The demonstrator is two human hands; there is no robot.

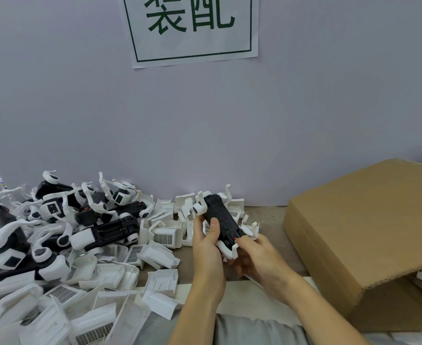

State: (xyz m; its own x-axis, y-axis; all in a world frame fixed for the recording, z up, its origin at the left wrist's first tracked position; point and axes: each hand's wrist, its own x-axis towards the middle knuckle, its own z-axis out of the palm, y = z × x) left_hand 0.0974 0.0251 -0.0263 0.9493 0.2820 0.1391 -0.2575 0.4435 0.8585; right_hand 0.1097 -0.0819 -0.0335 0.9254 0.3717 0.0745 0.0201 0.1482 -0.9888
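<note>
Black plastic body with white curved clips (pixel 220 218) is held above the tabletop (pixel 272 224), left hand (pixel 208 242) grasping its side and right hand (pixel 257 255) pinching its near end; probably a clip is being fitted, so next it needs a firm, aligned press.

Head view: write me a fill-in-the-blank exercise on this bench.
1. The left hand and right hand hold a part that is white and ___.
2. The cardboard box lies to the ___ of the hands.
3. The sign on the wall bears ___ characters.
4. The pile of loose pieces lies to the ___ of the hands.

Missing words: black, right, green, left.
</note>
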